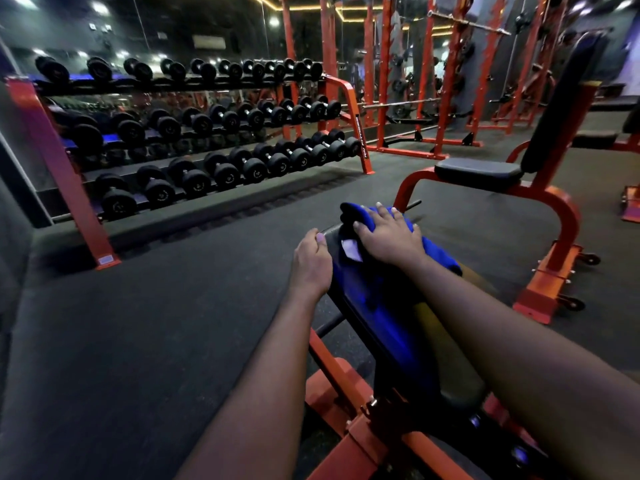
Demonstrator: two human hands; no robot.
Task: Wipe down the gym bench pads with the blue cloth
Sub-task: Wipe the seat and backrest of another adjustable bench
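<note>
- Cloth first: the blue cloth [377,292] lies draped along the near bench pad [457,393], with its far end bunched over the pad's top edge. The right hand [389,239] presses down on that end with its fingers spread flat. The left hand [311,261] curls over the pad's left edge and grips it.
- Slipping: the right hand holds the cloth by pressure alone, with nothing pinched. On a smooth pad, a quick stroke could send the palm sliding over the fabric and leave the cloth behind.
- Narrow contact: the bunched end would probably wipe only a thin strip, so the pad's margins could be missed unless the cloth is spread out.
- Loose length: much of the cloth lies free towards the person, and its right side hangs past the pad's edge. A pull could drop it onto the floor or snag it on the orange frame [346,375] below.
- Label: a white label [351,249] sits face up just beside the right thumb. If it folds under, a stiffer patch would drag across the pad.
- Covered edge: the strip under the left hand stays unwiped unless that hand moves.
- Tilt: the pad slopes, and heavy leaning on its top end may shift it if the adjuster is loose.
- Other bench: its seat pad [478,169] and back pad [561,102] stand well apart to the right and could be forgotten.
</note>
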